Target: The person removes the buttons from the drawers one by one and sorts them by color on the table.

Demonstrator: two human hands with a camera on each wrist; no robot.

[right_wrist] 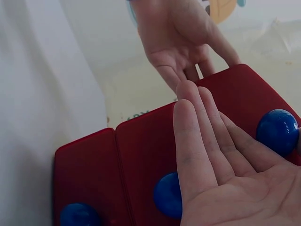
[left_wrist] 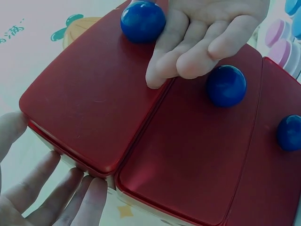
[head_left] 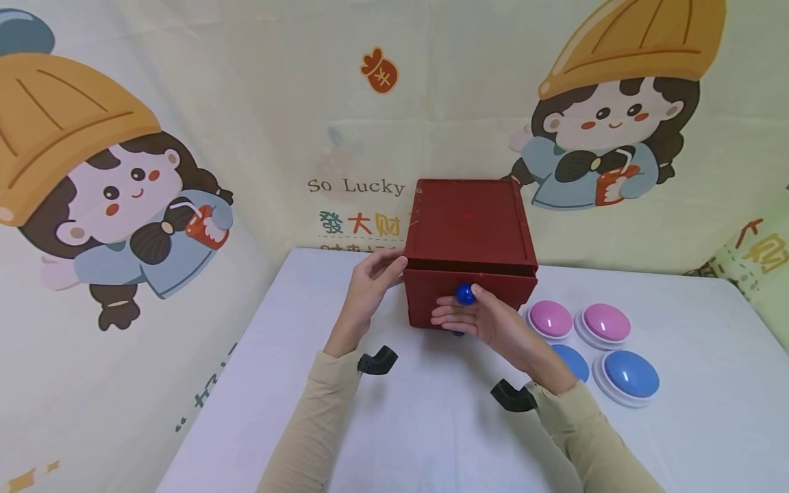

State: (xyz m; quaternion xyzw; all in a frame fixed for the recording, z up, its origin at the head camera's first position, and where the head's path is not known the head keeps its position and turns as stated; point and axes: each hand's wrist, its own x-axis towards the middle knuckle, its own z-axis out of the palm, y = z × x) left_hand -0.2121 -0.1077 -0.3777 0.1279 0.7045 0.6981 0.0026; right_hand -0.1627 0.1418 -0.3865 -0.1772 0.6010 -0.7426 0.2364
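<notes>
A dark red drawer box [head_left: 471, 222] stands on the white table, with three drawer fronts in the left wrist view, each with a round blue knob. My right hand [head_left: 493, 322] is at the top drawer front, its thumb and index finger pinching the top knob [head_left: 465, 294]. The other fingers of that hand stretch straight across the drawer fronts, below the knob. At the box's left side, my left hand [head_left: 368, 291] rests its nearly straight fingertips [left_wrist: 70, 181] against the wall. A narrow dark gap runs between the box's top and the upper drawer front.
Right of the box sit two pink domed buttons [head_left: 607, 322] on white bases, with two blue domed buttons [head_left: 631, 374] nearer me. A cloth backdrop [head_left: 259, 123] with cartoon prints hangs behind the table. Each sleeve cuff has a black wrist device [head_left: 378, 360] beside it.
</notes>
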